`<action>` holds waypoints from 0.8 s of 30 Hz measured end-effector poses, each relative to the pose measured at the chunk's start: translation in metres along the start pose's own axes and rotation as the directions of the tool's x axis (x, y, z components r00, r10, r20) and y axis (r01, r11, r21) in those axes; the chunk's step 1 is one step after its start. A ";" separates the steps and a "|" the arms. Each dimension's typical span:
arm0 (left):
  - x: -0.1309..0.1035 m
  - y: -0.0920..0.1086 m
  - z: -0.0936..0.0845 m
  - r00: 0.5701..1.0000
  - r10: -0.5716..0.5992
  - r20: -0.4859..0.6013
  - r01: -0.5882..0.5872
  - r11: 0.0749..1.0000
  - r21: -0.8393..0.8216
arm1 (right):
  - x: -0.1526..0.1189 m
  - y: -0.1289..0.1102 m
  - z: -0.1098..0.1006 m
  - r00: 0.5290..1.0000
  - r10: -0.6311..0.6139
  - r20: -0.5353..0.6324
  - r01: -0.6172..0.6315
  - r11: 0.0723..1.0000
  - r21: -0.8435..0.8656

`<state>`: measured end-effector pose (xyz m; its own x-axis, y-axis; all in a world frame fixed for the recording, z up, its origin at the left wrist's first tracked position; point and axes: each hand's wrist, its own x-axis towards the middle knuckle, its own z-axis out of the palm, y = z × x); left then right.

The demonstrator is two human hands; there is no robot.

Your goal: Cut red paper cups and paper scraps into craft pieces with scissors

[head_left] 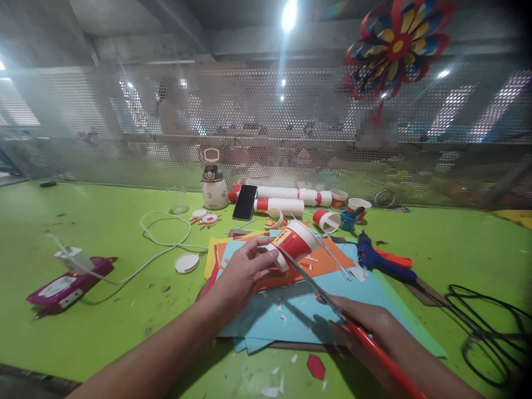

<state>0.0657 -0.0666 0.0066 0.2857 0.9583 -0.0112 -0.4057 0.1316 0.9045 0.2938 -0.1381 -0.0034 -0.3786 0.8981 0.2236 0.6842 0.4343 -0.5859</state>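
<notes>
Red and white paper makes up the tapered cup (293, 239) held in the left hand (246, 271), its fingers closed on the side and narrow end, above the stacked coloured paper sheets (286, 316) on the green counter (137, 332); the wide end tilts up and to the right, and its inside is hidden; the right hand (361, 318) has its fingers closed round the long metal scissors with red handles (318, 288), the blades reaching the cup's side; just behind, another red and white paper cup (326, 220) lies on its side, mouth showing, a pale strip across the opening; near it, a small blue pot (348, 220) holds something dark, its exact nature unclear; an upright white paper cup (359, 206) is beside that, contents too small to tell; farther back, white and red nested cups (279, 207) lie in long rows, near a black phone (245, 202) and a cream bottle with a dark lid and loop handle (215, 191), whose filling cannot be seen
</notes>
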 end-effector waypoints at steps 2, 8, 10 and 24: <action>0.000 0.000 0.000 1.000 0.004 0.011 -0.004 1.000 -0.001 | 0.001 0.000 -0.002 0.998 -0.021 0.058 0.022 0.999 -0.027; -0.001 0.000 0.000 1.000 0.001 0.007 -0.001 1.000 0.010 | 0.001 -0.001 0.001 0.999 -0.018 0.032 0.021 0.997 -0.080; -0.001 0.001 0.000 1.000 -0.004 -0.003 0.004 1.000 0.017 | 0.000 -0.001 0.002 1.000 -0.014 0.015 0.016 0.996 -0.085; 0.000 0.004 0.002 1.000 -0.024 -0.008 0.024 1.000 0.009 | -0.002 0.007 -0.002 0.992 0.056 0.115 -0.050 0.997 -0.060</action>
<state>0.0652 -0.0667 0.0113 0.2883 0.9569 -0.0359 -0.3911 0.1519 0.9077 0.3000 -0.1366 -0.0064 -0.4085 0.9074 0.0993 0.7384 0.3924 -0.5484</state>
